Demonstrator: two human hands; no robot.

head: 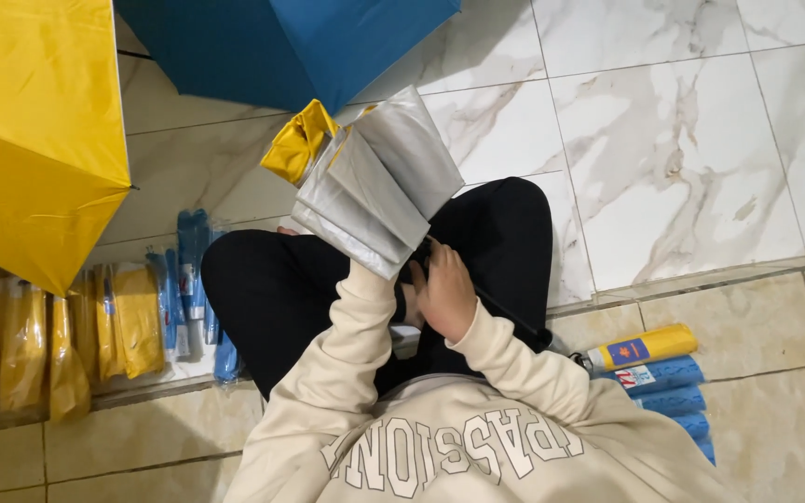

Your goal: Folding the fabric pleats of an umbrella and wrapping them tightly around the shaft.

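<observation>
Right hand [443, 291] curled around folded umbrella [375, 182], left hand hidden; grip cannot tell

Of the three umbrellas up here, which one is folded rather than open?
The yellow umbrella with the silver lining, gathered over the person's lap. The big yellow umbrella at left and the blue umbrella at top both lie spread open on the floor.

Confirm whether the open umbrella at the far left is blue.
No, the open umbrella at the far left is yellow; the blue open umbrella lies further right, at the top of the view.
</observation>
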